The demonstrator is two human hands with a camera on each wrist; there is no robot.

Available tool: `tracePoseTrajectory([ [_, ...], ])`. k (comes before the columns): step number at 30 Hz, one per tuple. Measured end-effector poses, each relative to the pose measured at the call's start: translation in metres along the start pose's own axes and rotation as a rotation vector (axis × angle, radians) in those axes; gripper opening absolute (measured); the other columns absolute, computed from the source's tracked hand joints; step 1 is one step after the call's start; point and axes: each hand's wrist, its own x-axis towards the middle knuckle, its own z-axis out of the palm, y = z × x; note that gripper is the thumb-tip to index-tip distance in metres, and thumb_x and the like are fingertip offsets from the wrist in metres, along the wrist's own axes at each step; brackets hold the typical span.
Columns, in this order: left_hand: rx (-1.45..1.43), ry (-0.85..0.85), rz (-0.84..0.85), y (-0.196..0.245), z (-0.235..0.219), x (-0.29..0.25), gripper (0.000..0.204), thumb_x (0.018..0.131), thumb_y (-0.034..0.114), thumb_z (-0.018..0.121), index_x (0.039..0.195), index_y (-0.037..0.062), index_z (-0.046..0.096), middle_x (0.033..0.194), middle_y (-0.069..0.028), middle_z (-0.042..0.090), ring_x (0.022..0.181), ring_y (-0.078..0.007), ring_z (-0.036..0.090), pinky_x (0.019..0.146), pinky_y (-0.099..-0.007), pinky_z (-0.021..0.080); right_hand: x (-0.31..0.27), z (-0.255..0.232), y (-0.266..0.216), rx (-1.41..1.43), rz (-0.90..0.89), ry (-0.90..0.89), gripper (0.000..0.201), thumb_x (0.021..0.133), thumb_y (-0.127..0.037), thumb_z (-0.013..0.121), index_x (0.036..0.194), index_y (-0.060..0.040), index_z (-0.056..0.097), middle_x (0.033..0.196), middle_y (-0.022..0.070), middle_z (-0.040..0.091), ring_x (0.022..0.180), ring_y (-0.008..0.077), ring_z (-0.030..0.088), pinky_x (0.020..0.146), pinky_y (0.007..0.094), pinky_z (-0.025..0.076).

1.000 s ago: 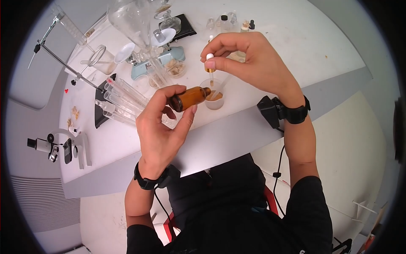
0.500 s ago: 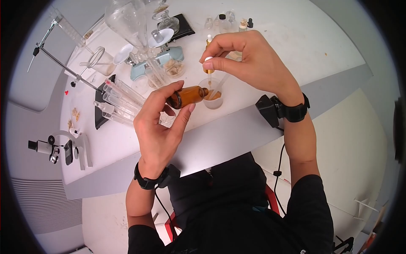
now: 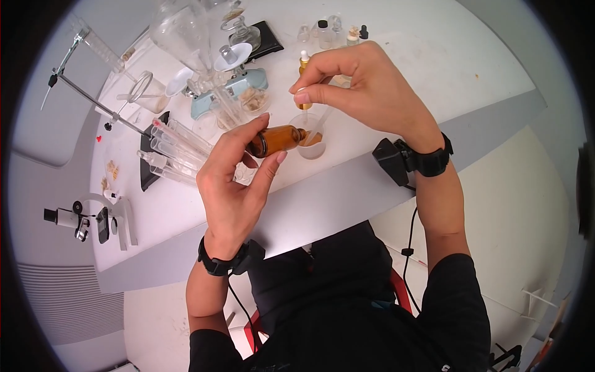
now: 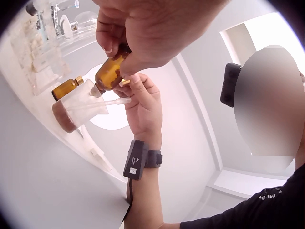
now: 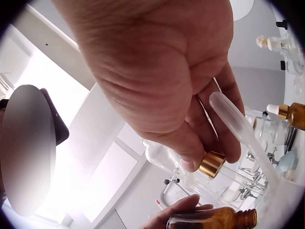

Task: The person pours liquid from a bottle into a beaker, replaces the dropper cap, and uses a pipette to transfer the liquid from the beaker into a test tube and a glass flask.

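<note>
My left hand (image 3: pixel 229 186) holds a small amber glass bottle (image 3: pixel 276 141) tipped nearly on its side, its uncapped mouth right at the plastic cup's rim. Pinched in my right hand (image 3: pixel 372 87) is a glass dropper with a gold collar (image 5: pixel 212 164); fingers mostly hide its white bulb. The dropper hangs over the clear plastic cup (image 4: pixel 86 102), which has brown liquid at its bottom. A plastic pipette (image 5: pixel 245 133) leans in that cup, its bulb end sticking out near my right hand. Some amber liquid shows inside the tipped bottle.
Behind the cup stands another amber dropper bottle (image 4: pixel 66 89). Test tubes (image 3: pixel 173 149) lie racked at left, near a blue balance (image 3: pixel 248 80) and large glassware (image 3: pixel 180 31). Small bottles (image 3: pixel 325 34) stand at the back. A microscope (image 3: pixel 118 217) sits far left.
The left hand and amber bottle have shifted slightly left. The dropper in the right hand sits a little lower, its white bulb now more covered by the fingers.
</note>
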Motion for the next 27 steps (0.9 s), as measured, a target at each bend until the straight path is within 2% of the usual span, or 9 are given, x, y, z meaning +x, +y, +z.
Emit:
tracePoseTrajectory([
  [1, -0.001, -0.002, 0.018, 0.001, 0.000, 0.001, 0.045, 0.083, 0.003, 0.079, 0.126, 0.0024, 0.066, 0.116, -0.0075, 0.070, 0.088, -0.0093, 0.060, 0.073, -0.0226, 0.048, 0.000, 0.001, 0.001, 0.001, 0.000, 0.003, 0.012, 0.088, -0.010, 0.072, 0.087, 0.0018, 0.073, 0.079, 0.0059, 0.072, 0.076, 0.0116, 0.066, 0.073, 0.0263, 0.052],
  [3, -0.001, -0.007, 0.036, 0.003, 0.001, 0.002, 0.047, 0.083, 0.002, 0.078, 0.129, 0.0028, 0.065, 0.117, -0.0079, 0.070, 0.090, -0.0100, 0.061, 0.074, -0.0229, 0.049, -0.001, 0.003, 0.003, 0.046, -0.036, 0.033, 0.013, 0.086, -0.012, 0.070, 0.087, 0.0001, 0.073, 0.074, 0.0074, 0.072, 0.066, 0.0131, 0.064, 0.065, 0.0260, 0.050],
  [6, 0.017, -0.008, 0.059, 0.008, 0.002, 0.004, 0.049, 0.085, 0.001, 0.076, 0.132, 0.0036, 0.064, 0.118, -0.0094, 0.069, 0.092, -0.0127, 0.062, 0.075, -0.0237, 0.049, -0.001, 0.001, 0.001, -0.010, -0.034, 0.024, 0.013, 0.085, -0.013, 0.070, 0.087, 0.0003, 0.073, 0.074, 0.0091, 0.072, 0.065, 0.0146, 0.064, 0.064, 0.0262, 0.051],
  [10, 0.070, -0.033, 0.115, 0.012, 0.005, 0.006, 0.048, 0.088, 0.000, 0.071, 0.135, 0.0047, 0.062, 0.122, -0.0115, 0.067, 0.096, -0.0157, 0.063, 0.077, -0.0255, 0.050, 0.000, 0.002, 0.004, -0.004, -0.064, 0.038, 0.014, 0.084, -0.013, 0.071, 0.088, 0.0005, 0.073, 0.074, 0.0102, 0.071, 0.066, 0.0159, 0.066, 0.064, 0.0265, 0.051],
  [12, 0.081, -0.044, 0.129, 0.013, 0.005, 0.006, 0.047, 0.089, -0.001, 0.070, 0.135, 0.0049, 0.062, 0.123, -0.0119, 0.067, 0.097, -0.0163, 0.063, 0.077, -0.0260, 0.050, 0.000, 0.001, 0.002, 0.008, -0.035, 0.002, 0.012, 0.089, -0.010, 0.071, 0.090, 0.0018, 0.072, 0.078, 0.0059, 0.072, 0.074, 0.0120, 0.066, 0.073, 0.0263, 0.053],
  [13, 0.108, -0.045, 0.150, 0.012, 0.004, 0.006, 0.047, 0.089, -0.001, 0.069, 0.135, 0.0053, 0.062, 0.124, -0.0118, 0.066, 0.098, -0.0165, 0.063, 0.077, -0.0265, 0.050, 0.000, 0.002, 0.003, 0.008, -0.035, 0.005, 0.012, 0.089, -0.010, 0.071, 0.090, 0.0018, 0.072, 0.078, 0.0059, 0.072, 0.074, 0.0120, 0.066, 0.073, 0.0263, 0.053],
  [15, 0.135, -0.047, 0.172, 0.011, 0.004, 0.007, 0.047, 0.089, -0.001, 0.069, 0.135, 0.0057, 0.062, 0.125, -0.0118, 0.065, 0.099, -0.0167, 0.063, 0.078, -0.0269, 0.050, 0.000, 0.004, 0.005, 0.009, -0.084, 0.058, 0.015, 0.085, -0.014, 0.071, 0.088, 0.0010, 0.072, 0.074, 0.0102, 0.071, 0.068, 0.0163, 0.067, 0.065, 0.0273, 0.052],
  [27, 0.128, -0.042, 0.192, 0.011, 0.003, 0.007, 0.045, 0.087, -0.001, 0.070, 0.132, 0.0054, 0.064, 0.125, -0.0109, 0.066, 0.100, -0.0174, 0.063, 0.078, -0.0272, 0.050, 0.001, 0.004, 0.006, 0.049, -0.092, 0.042, 0.014, 0.086, -0.013, 0.072, 0.088, 0.0005, 0.072, 0.076, 0.0095, 0.072, 0.069, 0.0151, 0.067, 0.067, 0.0271, 0.053],
])
